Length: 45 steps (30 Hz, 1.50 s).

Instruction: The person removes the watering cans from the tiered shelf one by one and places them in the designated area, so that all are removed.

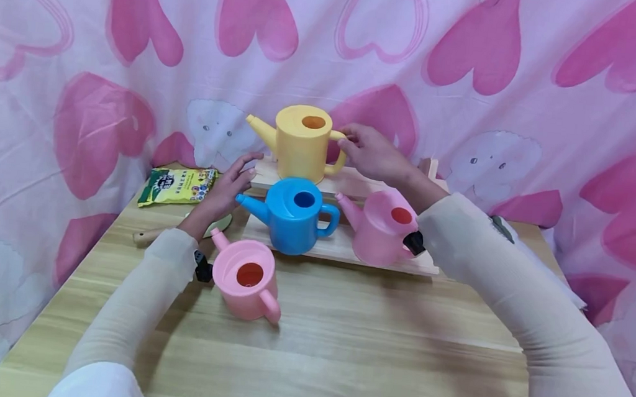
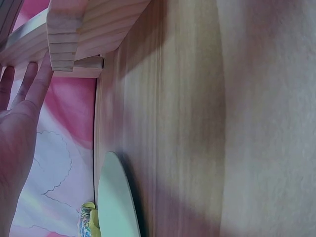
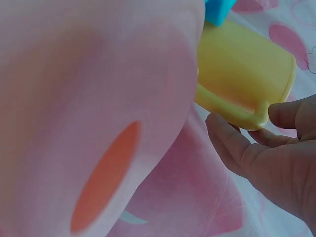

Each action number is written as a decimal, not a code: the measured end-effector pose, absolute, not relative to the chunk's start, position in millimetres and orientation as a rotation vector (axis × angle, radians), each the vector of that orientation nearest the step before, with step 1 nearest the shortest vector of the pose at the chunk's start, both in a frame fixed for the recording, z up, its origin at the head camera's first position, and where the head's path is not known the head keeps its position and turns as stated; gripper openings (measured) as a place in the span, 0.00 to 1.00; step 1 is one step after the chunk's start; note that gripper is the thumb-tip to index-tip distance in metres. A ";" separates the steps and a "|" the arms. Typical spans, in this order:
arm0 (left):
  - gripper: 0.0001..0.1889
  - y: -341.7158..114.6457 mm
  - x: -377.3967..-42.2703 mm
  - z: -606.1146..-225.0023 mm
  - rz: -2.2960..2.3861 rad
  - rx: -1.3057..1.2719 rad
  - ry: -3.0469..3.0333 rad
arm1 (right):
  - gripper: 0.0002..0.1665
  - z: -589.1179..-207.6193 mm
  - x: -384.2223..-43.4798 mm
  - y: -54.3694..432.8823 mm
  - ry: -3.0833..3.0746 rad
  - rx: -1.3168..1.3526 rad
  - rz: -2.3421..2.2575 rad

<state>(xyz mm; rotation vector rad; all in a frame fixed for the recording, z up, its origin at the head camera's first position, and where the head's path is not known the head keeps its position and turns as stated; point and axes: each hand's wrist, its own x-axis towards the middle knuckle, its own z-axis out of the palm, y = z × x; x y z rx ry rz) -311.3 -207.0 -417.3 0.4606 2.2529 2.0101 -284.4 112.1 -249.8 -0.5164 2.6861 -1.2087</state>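
Observation:
A yellow watering can (image 1: 301,147) stands on the upper step of a wooden rack (image 1: 353,182), spout to the left. My right hand (image 1: 374,155) is at its handle, thumb on one side and fingers on the other, pinching the handle's upper bend in the right wrist view. My left hand (image 1: 230,188) rests its outstretched fingers (image 2: 37,89) against the left end of the upper step. On the lower step stand a blue watering can (image 1: 294,218) and a pink watering can (image 1: 380,228), the latter partly hidden by the right wrist.
Another pink watering can (image 1: 244,280) stands on the table (image 1: 367,352) before the rack, beside my left wrist. To the left lie a yellow-green packet (image 1: 179,186) and a pale round-headed tool with a wooden handle (image 1: 147,237). A heart-print curtain (image 1: 317,67) hangs behind.

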 end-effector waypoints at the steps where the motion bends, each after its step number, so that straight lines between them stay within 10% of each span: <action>1: 0.28 -207.5 -312.1 -417.3 2.022 0.462 2.235 | 0.20 -249.5 -284.5 110.7 2.690 -0.507 -1.198; 19: 0.28 -205.7 -307.0 -414.3 1.962 0.450 2.285 | 0.16 -225.1 -280.9 123.5 2.864 -0.648 -1.127; 45: 0.28 -197.3 -304.6 -417.2 2.000 0.527 2.267 | 0.18 -182.5 -164.1 218.7 2.700 -0.646 -1.364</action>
